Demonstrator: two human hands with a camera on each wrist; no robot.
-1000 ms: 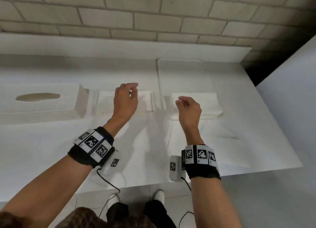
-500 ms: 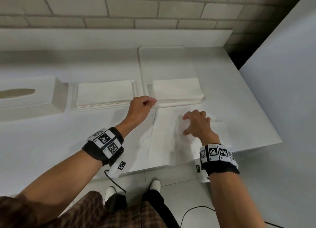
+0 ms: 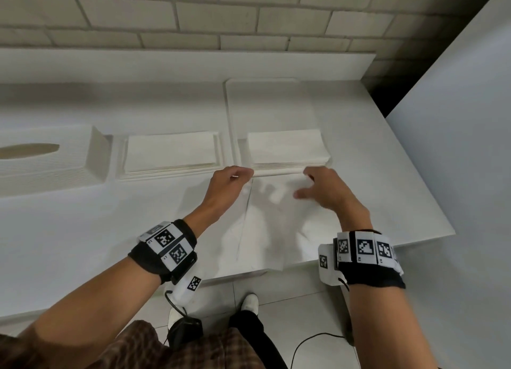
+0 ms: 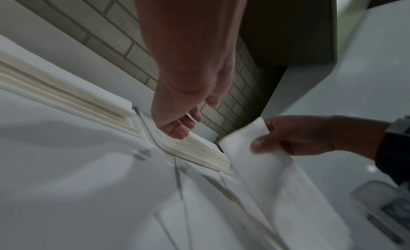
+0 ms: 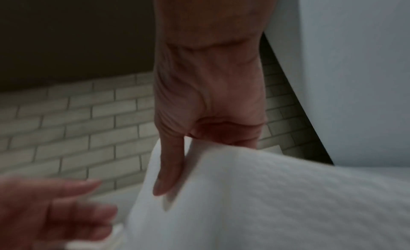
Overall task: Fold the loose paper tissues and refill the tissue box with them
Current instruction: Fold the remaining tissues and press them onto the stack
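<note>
A white table is shown, with the tissue box at its left, well apart from the hands. Two folded stacks lie beyond a loose tissue spread at the near edge. Its far corner is pinched by the right hand; the left hand is curled at the far edge, its hold unclear.

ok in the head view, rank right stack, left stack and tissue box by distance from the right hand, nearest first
From the right hand:
1. Right stack, just beyond its fingers.
2. Left stack, across to the left.
3. Tissue box, at the far left edge.
</note>
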